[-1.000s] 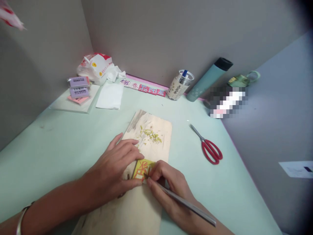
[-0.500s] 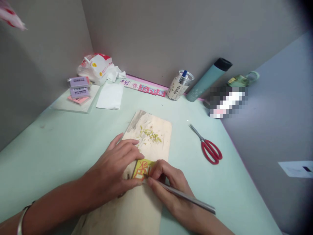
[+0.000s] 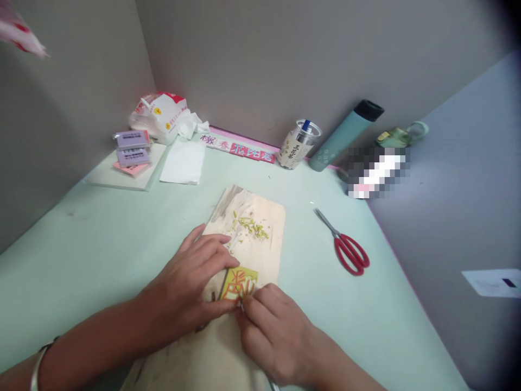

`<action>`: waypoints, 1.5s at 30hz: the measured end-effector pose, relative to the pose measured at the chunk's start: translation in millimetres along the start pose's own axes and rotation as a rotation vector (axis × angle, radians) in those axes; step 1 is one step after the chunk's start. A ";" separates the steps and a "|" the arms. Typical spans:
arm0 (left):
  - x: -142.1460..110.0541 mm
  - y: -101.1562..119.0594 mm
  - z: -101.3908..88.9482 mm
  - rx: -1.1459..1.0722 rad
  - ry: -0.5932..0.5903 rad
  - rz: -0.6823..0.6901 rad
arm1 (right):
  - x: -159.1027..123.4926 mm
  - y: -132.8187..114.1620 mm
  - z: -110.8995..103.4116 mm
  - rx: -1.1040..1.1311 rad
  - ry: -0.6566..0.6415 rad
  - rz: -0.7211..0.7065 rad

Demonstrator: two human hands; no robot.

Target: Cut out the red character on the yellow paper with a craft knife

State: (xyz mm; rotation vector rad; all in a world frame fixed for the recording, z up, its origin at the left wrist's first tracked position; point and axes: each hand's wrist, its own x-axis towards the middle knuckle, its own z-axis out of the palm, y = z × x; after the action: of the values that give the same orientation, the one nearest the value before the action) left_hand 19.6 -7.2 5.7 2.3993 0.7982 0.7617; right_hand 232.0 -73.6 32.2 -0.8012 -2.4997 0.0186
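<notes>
A yellow carving block (image 3: 236,276) with orange-red character lines lies flat on a wooden board (image 3: 266,252). My left hand (image 3: 191,282) holds the block's left side between thumb and fingers, steadying it on the board. My right hand (image 3: 277,334) is closed round a slim silver carving knife (image 3: 274,386), mostly hidden in the fist. Its tip meets the block's lower right edge close to my left thumb. Yellow-green shavings (image 3: 253,225) are scattered on the board beyond the block.
Red-handled scissors (image 3: 352,254) lie right of the board. Along the back stand a clear cup (image 3: 297,145), a teal tumbler (image 3: 345,136) and a green-lidded bottle (image 3: 394,137). Carved character strips (image 3: 240,149), a paper sheet (image 3: 183,162), wrapped purple blocks (image 3: 132,157) and a bag (image 3: 160,114) sit back left.
My right hand has turned and shifted slightly down, swinging the carving knife's handle from pointing right to pointing towards me. More of the block's right side shows. My left hand stays put.
</notes>
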 end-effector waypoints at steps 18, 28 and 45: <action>9.2 6.3 -1.3 0.023 0.026 0.044 | -1.0 5.8 5.8 0.344 0.158 0.294; 11.0 4.2 -0.5 -0.141 0.075 -0.070 | 2.5 5.8 -10.2 0.656 0.016 0.675; 5.5 -1.3 -8.9 -0.122 0.068 -0.104 | 1.1 19.6 -10.1 1.118 0.355 1.131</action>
State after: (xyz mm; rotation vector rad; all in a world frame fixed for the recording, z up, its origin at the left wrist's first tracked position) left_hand 17.2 -0.3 13.2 2.2172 0.8704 0.8294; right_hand 246.6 -58.2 38.3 -1.3282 -1.0775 1.3424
